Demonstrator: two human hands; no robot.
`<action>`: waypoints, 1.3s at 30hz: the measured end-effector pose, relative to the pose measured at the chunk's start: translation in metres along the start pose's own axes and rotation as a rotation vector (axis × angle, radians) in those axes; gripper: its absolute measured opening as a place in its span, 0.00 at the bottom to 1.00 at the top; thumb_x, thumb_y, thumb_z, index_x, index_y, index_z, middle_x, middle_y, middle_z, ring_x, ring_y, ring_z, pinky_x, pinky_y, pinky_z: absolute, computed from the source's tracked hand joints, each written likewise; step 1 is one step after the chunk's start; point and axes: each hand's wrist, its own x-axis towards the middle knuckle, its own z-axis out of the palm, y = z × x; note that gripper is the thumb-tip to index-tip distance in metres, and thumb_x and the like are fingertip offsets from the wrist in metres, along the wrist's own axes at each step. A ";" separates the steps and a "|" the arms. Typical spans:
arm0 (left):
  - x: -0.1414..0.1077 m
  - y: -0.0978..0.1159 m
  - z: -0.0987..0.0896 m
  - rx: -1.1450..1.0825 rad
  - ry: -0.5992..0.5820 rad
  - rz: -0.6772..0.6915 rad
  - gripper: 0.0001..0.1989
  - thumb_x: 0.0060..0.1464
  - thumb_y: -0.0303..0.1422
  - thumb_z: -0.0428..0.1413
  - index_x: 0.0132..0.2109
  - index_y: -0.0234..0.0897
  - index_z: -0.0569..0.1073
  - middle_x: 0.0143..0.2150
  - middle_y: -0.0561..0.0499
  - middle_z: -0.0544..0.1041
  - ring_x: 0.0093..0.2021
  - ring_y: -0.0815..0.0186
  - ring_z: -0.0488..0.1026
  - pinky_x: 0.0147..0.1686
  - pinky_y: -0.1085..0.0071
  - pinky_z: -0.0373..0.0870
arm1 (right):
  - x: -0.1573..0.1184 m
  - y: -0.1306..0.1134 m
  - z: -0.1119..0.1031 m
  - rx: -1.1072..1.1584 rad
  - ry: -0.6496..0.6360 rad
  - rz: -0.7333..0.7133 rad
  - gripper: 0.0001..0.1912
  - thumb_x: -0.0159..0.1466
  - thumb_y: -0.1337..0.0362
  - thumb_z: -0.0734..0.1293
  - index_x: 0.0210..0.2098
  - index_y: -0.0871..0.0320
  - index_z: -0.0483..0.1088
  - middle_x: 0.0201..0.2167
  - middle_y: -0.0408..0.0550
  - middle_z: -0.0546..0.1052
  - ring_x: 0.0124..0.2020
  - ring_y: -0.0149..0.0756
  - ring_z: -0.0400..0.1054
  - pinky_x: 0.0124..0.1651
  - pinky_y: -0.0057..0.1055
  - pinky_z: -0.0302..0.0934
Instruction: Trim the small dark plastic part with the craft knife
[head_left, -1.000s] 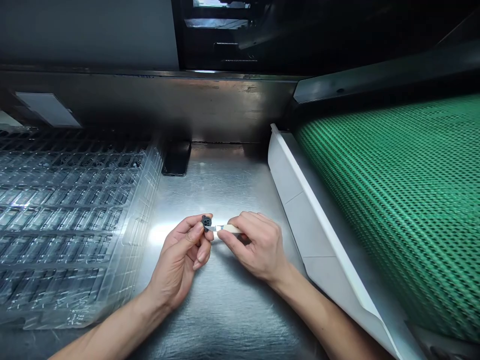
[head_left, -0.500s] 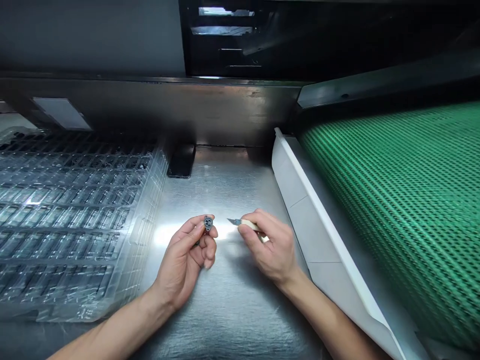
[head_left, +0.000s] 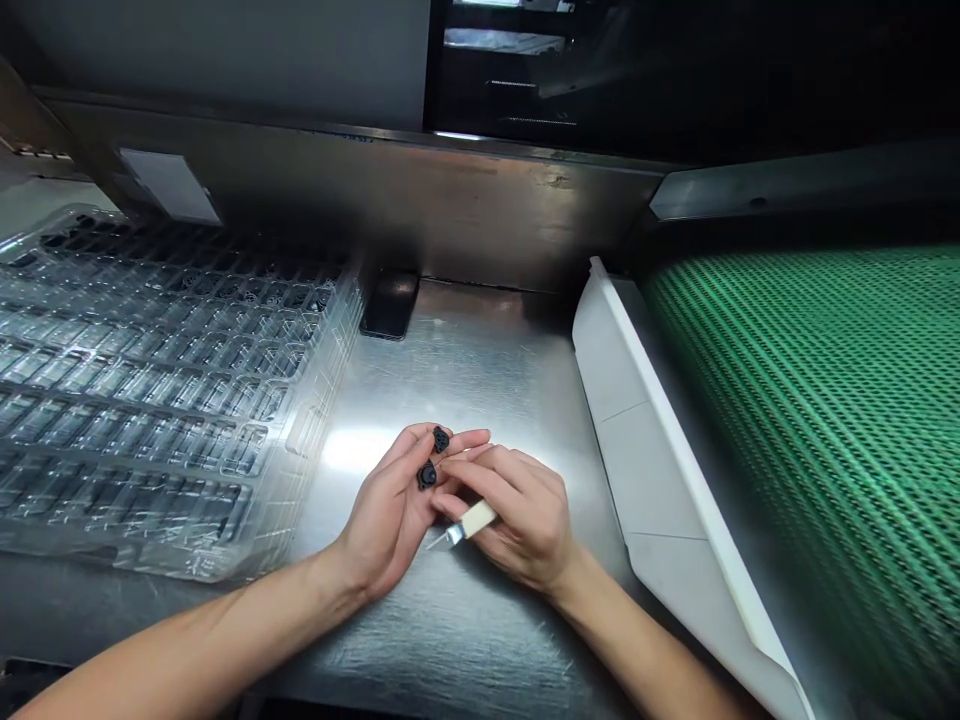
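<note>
Resting on the left hand (head_left: pixel 394 505) are two small black parts (head_left: pixel 427 475), one near the fingertips and one just below it toward the palm, both lying on the half-open, upturned fingers. One knife (head_left: pixel 466 523) with a pale handle sits clamped in the right hand (head_left: pixel 517 515), its short blade pointing down-left toward the left palm. Both hands are together, touching, above the one steel tabletop (head_left: pixel 480 380). One stack of clear plastic trays (head_left: pixel 150 380) lies to the left. One white guide panel (head_left: pixel 637 420) borders a green mesh belt (head_left: pixel 825 400) on the right.
</note>
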 end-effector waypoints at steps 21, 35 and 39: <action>0.009 -0.004 -0.007 0.061 0.033 0.106 0.05 0.69 0.31 0.56 0.43 0.33 0.72 0.45 0.43 0.76 0.43 0.59 0.76 0.41 0.66 0.79 | 0.006 -0.005 -0.005 0.243 0.093 0.231 0.09 0.79 0.70 0.65 0.51 0.57 0.78 0.42 0.49 0.77 0.36 0.41 0.72 0.38 0.36 0.62; 0.005 0.000 -0.005 0.304 -0.074 -0.059 0.13 0.69 0.35 0.60 0.54 0.32 0.71 0.43 0.39 0.78 0.32 0.64 0.73 0.26 0.72 0.75 | 0.007 0.001 -0.007 0.568 0.169 0.683 0.15 0.74 0.58 0.72 0.32 0.58 0.76 0.28 0.44 0.73 0.28 0.37 0.64 0.31 0.30 0.55; 0.006 0.001 -0.005 0.311 -0.082 -0.047 0.19 0.69 0.34 0.61 0.62 0.31 0.71 0.39 0.41 0.78 0.31 0.65 0.74 0.28 0.72 0.76 | 0.006 0.000 -0.009 0.578 0.124 0.684 0.16 0.75 0.58 0.72 0.31 0.58 0.75 0.28 0.45 0.76 0.29 0.39 0.68 0.34 0.31 0.58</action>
